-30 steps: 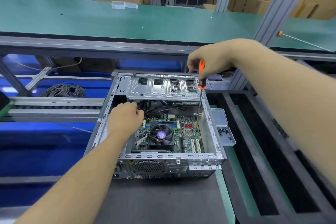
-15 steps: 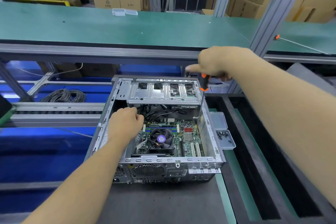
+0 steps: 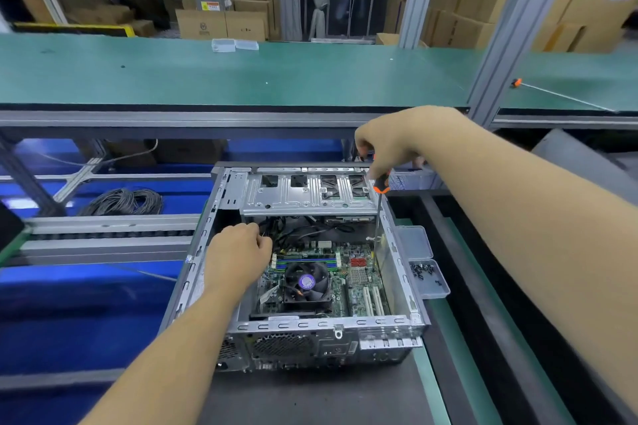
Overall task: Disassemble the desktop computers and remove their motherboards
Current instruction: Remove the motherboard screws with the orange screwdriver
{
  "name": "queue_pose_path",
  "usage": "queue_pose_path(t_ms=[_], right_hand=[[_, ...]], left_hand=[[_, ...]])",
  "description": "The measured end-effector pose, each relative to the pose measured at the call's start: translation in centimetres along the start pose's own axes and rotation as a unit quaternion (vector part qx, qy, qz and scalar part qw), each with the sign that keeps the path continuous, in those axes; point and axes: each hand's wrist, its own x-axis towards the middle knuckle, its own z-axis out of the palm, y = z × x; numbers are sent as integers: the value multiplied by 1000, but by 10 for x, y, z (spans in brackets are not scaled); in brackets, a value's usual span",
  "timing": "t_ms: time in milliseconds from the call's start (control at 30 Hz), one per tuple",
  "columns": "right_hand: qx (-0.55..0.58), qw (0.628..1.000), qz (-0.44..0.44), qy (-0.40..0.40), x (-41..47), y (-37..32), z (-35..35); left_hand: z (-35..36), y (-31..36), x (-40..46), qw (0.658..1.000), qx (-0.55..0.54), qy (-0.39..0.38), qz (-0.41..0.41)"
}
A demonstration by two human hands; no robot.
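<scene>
Facing green bench [image 3: 241,79], boxes [image 3: 221,22] behind; R hand [image 3: 397,141] gripping screwdriver [image 3: 379,197], L hand [image 3: 238,255] curled.

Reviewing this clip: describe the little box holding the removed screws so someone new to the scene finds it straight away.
Start at the open computer case in the middle of the bench. Just outside its right wall lies a clear plastic screw box with its hinged lid flipped open. Nothing else there is see-through, and a scatter of small dark screws lies in its nearer half.

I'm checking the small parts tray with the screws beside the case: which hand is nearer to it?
Right. The right hand holds a screwdriver above the case's far right corner, up from the tray. The left hand is inside the case's left side.
</scene>
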Motion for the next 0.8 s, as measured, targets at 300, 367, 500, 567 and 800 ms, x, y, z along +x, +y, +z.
queue_pose_path(t_ms=[300, 367, 500, 567, 800], right_hand=[[129, 991, -30, -11, 5, 20, 3], [101, 995, 8, 0, 5, 19, 3], [67, 997, -14, 20, 8, 20, 1], [71, 997, -40, -2, 3, 18, -2], [34, 999, -16, 27, 2, 8, 1]], left_hand=[[-3, 2, 2, 1000, -11, -14, -11], [-4, 3, 2, 1000, -7, -19, -15], [-7, 4, 1, 1000, -3, -21, -13], [-7, 4, 0, 1000, -2, -23, -12], [-9, 4, -1, 999, -5, -29, -17]])
